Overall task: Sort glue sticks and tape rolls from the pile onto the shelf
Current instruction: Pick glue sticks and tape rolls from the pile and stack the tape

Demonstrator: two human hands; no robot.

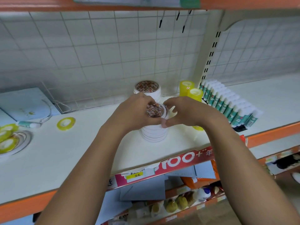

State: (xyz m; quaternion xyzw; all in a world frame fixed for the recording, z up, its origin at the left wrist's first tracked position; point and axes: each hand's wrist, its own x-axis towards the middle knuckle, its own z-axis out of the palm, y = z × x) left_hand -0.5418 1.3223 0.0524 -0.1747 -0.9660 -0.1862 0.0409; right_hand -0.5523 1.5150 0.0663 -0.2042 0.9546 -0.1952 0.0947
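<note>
Orange trim (24,208) fronts the shelf (68,159), and both forearms reach over it to the near stack (154,134) of white tape rolls, taken as the landmark from here on. Directly above that stack, the left hand (134,112) curls its fingers round the left side of 1 white tape roll (155,111). The right hand (186,112) pinches the roll's right rim between thumb and fingertips, though the thumb is blurred, so that pinch is probable rather than sure. The roll tilts its printed core towards the camera, and the hands hide whether it touches the stack.

Far left of the stack lies the pile (8,140) of yellow rolls, with 1 glue stick (28,124) and 1 loose yellow roll (66,123) between pile and stack. Just behind the stack stands a 2nd white stack (147,88). Behind and to its right are 2 yellow columns (186,86), and further right stand rows of glue sticks (230,104), upright.

The step in hand looks like seating this roll on top. Next, it needs levelling and centring, and both hands must let go without nudging the tall column.
</note>
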